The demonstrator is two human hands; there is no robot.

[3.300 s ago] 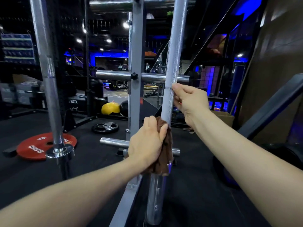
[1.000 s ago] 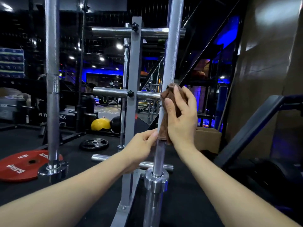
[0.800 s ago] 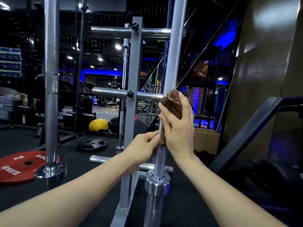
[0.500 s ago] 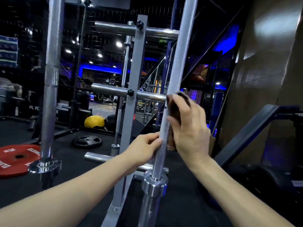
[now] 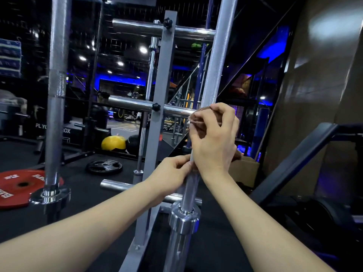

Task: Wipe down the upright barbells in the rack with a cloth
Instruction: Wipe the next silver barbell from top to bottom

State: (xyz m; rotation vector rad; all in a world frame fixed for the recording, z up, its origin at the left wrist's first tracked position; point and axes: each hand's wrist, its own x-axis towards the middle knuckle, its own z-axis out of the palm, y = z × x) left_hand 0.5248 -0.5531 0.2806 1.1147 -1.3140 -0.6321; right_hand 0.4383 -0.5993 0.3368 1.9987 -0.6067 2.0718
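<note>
**Cloth on the near bar, mid-shaft**

The bar [image 5: 214,61] being wiped stands just right of centre, leaning a little to the upper right, its collar low in the frame. The brown cloth [image 5: 200,114] is wrapped round the shaft at mid-height, bunched under the right hand [image 5: 214,138].

What could go wrong: the bar looks to stand free rather than clamped, so a hard stroke might tip it further or swing it against the rack [image 5: 163,107]. The knurled shaft may also snag the cloth and pull it loose from the fingers.

The right hand's grip is closed round cloth and bar together, fingers curled over the top of the fabric. The left hand [image 5: 172,173] sits just below, thumb and fingers pinching the bare shaft, steadying it.

A second bar [image 5: 57,95] stands upright at the left of the frame, well apart and untouched. A red plate [image 5: 11,185] lies on the floor beside it.
</note>
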